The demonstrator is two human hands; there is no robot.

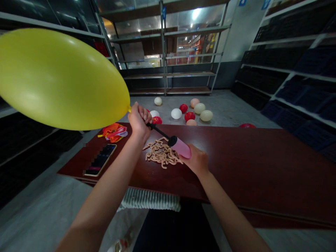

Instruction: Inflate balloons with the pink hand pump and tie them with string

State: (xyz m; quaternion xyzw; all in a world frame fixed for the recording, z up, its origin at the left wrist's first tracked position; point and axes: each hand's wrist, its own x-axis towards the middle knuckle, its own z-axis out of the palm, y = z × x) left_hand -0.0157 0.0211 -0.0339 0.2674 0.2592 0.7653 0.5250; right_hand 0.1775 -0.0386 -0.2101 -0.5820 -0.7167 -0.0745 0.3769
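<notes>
A large inflated yellow balloon (57, 78) fills the upper left. My left hand (139, 120) is closed around its neck and the black nozzle of a hand pump. My right hand (196, 161) grips the pump's pink barrel (182, 147) over a dark red table (262, 164). Under the pump lies a pile of limp beige balloons (161, 154).
A phone (101, 160) lies on the table's left part, with an orange and red packet (113, 132) behind it. Several inflated red, white and beige balloons (189, 110) sit on the floor beyond the table. Metal shelving (183, 52) lines the back and both sides.
</notes>
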